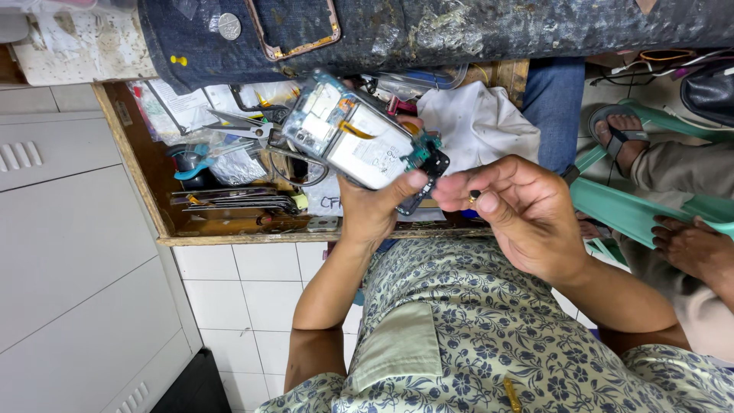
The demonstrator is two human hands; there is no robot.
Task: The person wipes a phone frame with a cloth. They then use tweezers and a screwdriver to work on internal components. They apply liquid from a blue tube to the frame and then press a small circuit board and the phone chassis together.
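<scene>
White tiled floor (252,298) and a grey cabinet (69,252) under me, with my dark, scuffed work surface (474,30) up top and an open wooden drawer (145,176) stuffed with tools and bags. A white cloth (478,122) sits on my lap. My left hand (371,210) has its fingers clamped around an opened-up phone (355,141), back cover off, board and battery showing, held over the drawer. My right hand (524,210) is just beside it, fingers pinched on a tiny dark part (474,196).
</scene>
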